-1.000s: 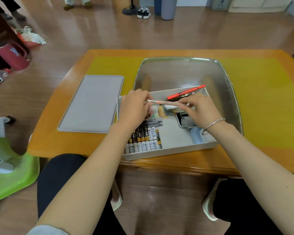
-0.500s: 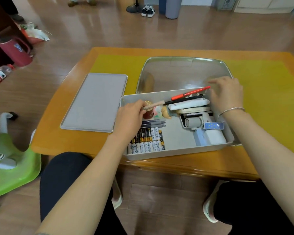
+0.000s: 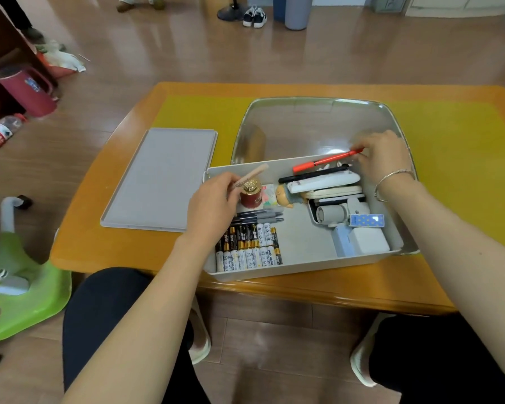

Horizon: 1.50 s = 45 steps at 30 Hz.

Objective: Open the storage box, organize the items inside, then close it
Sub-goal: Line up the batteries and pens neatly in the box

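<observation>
Since 1 s ago, right hand (image 3: 384, 158) has moved from box centre to the far-right corner; its fingers now pinch the right tip of the red pen (image 3: 325, 161). Left hand (image 3: 213, 204) has shifted only slightly and still pinches a thin tan stick (image 3: 255, 173), held above the box's far-left area.

Key relation: red pen lies along the far wall of the storage box (image 3: 301, 271), long axis approx. left-right, right end raised slightly. R hand is at that end; L hand is well apart from it. Judgement: any re-placing of the pen falls to the R hand, drawn along the pen's own axis.

Outward, inside box: black pen (image 3: 312, 174) just near of red pen; red jar w/ gold lid (image 3: 251, 195) beside L hand; grey pens (image 3: 260, 217); batteries (image 3: 250, 247) in rows, near-left; white devices at right.

Box sits at near edge of table (image 3: 129, 246). Lid (image 3: 161, 177) lies flat to the left, so box is open; organising in progress, closing not yet done.
</observation>
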Tool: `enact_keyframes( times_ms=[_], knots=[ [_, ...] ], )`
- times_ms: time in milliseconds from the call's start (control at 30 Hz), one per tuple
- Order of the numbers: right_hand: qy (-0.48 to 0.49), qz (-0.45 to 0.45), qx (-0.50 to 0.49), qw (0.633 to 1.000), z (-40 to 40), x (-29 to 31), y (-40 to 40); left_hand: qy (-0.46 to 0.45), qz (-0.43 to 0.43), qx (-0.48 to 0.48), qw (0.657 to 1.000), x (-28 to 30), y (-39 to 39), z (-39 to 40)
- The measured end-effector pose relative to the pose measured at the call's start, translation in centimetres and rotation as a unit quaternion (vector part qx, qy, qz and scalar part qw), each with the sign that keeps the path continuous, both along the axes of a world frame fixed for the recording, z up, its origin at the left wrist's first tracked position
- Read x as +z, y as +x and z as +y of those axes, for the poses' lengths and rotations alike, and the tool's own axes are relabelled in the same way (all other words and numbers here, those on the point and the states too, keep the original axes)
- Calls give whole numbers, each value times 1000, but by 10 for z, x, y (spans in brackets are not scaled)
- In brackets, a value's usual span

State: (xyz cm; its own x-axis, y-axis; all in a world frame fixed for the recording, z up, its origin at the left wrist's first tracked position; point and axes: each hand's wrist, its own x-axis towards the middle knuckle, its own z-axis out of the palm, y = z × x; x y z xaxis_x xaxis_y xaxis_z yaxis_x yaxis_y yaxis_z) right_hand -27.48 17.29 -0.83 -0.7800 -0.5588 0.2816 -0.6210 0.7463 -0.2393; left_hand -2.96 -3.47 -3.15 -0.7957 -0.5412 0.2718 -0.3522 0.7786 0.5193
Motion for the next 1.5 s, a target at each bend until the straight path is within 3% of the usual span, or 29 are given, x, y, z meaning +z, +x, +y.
enact_keyframes(
  times_ms=[200,367,600,767,867,1033,1167,1267,1367,1500],
  knots=[
    [-90,13,45,995,0,7,22,51,46,14,998,1,9,2],
    [-88,-4,135,987,-14,3,72,147,97,48,983,5,19,9],
    [-103,-112,145,978,-28,-10,115,211,120,49,969,6,28,19],
    [-64,-138,177,972,-36,-16,128,264,149,29,953,10,31,18],
    [-22,-141,191,971,-44,-17,134,264,152,4,952,12,32,20],
    [-67,-161,240,955,-61,-8,152,247,143,-35,958,18,28,25],
    [-49,-135,274,951,-68,0,152,232,122,-67,963,21,27,28],
    [-65,-133,236,960,-64,4,140,217,66,-11,974,17,31,19],
    [-74,-186,184,962,-59,4,127,160,50,50,985,9,40,5],
    [-153,-245,168,943,-60,3,128,94,40,94,990,0,48,-10]
  ],
)
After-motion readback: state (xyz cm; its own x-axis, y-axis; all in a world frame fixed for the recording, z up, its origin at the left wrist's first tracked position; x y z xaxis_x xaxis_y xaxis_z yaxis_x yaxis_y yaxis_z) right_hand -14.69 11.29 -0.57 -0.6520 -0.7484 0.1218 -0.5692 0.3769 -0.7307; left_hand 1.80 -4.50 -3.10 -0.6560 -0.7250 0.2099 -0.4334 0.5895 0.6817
